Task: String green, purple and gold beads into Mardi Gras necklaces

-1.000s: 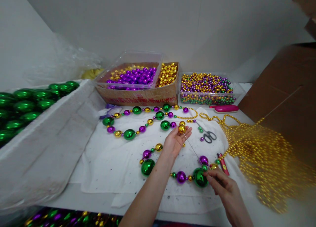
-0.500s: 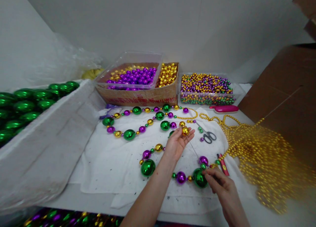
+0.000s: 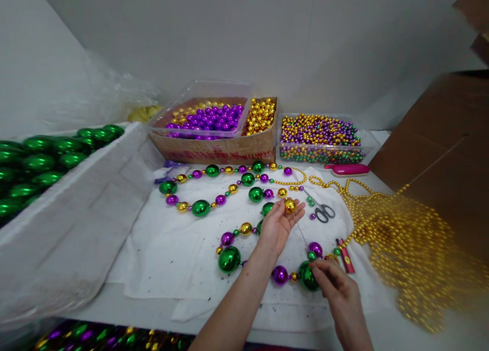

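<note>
My left hand, palm up, holds a shiny gold bead in its closed fingers. From that bead a thin string runs taut down to my right hand, which pinches the string between thumb and forefinger. A small green bead sits by those fingertips. Just beneath it lies a large green bead, with a purple bead above. These belong to a strand curving left past another purple bead to a big green bead. My left forearm hides part of this strand.
A finished-looking bead strand lies behind on the white cloth. Scissors, a red lighter and a gold bead-chain heap lie right. Bead bins stand behind, a foam box left, cardboard right.
My left hand has shifted slightly right and down with the gold bead. My right hand and the small green bead have moved a little left. The string stays taut between both hands.
</note>
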Demonstrator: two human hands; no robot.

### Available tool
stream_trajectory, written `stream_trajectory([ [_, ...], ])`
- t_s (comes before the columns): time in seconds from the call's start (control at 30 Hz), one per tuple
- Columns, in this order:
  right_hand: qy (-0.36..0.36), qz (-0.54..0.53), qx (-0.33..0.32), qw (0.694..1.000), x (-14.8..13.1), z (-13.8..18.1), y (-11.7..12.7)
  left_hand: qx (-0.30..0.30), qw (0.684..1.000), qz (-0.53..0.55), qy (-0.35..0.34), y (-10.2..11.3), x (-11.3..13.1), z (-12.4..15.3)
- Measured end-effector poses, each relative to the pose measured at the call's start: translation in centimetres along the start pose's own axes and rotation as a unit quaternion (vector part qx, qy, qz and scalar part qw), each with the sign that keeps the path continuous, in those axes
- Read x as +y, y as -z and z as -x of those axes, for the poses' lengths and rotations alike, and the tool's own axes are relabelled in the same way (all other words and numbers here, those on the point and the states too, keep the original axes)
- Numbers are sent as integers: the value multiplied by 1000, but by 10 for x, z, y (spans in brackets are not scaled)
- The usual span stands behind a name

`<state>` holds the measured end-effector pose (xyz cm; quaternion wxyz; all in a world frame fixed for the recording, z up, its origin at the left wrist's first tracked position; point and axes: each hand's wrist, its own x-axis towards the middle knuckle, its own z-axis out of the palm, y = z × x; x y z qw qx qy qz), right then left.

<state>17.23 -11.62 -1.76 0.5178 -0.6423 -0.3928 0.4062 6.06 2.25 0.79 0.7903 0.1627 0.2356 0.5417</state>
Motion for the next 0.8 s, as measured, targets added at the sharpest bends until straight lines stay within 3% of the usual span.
stream_trajectory([
  [0.17,15,0,-6,1000,-2,-6,-3,-15,999,-42,18,-2,-4,7],
  [0.37,1,-23,38,999,-14,-25,6,-125,973,-181,66,-11,19,10],
  [0.47,2,-31,58,998,-17,-30,14,-47,962,-268,-33,-7,40,2],
  [0.53,-4,-39,66,997,-16,-31,17,12,932,-351,-94,-2,48,-4],
  [0.6,-15,-55,66,996,-14,-31,18,24,889,-442,-116,4,48,-6],
  [0.7,-39,-80,61,994,-12,-31,18,-8,820,-561,-114,8,37,-5],
  [0.8,-56,-100,52,992,-12,-32,18,-57,771,-626,-100,7,21,-2],
])
